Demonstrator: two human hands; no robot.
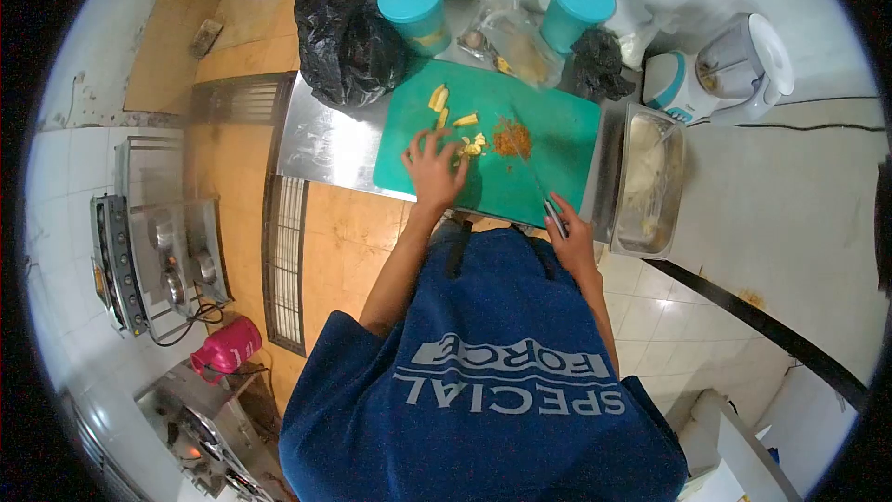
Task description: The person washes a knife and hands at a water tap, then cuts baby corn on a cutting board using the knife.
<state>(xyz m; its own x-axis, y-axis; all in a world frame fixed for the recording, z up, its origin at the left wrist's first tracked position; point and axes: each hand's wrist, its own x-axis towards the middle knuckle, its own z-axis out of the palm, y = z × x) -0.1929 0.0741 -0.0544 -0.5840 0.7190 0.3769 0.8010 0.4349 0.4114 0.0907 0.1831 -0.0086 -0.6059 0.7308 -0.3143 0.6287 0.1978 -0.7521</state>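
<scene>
A green cutting board (548,186) lies on the steel counter in the head view. My left hand (434,170) rests over its left half, fingers spread, the tips close to small cut yellow pieces (475,145). Longer yellow strips (439,99) lie farther up the board, and one short yellow piece (467,119) sits nearer the middle. In my right hand (574,242), at the board's lower right edge, is the handle of a knife (554,218). Its thin blade points up and left toward a pile of finely chopped orange-brown bits (512,138).
Behind the board stand a black plastic bag (346,46), two turquoise-lidded containers (412,2) (581,5), a clear bag (520,37) and a small black bag (602,65). At right are a steel pan (648,181) and a blender (725,70).
</scene>
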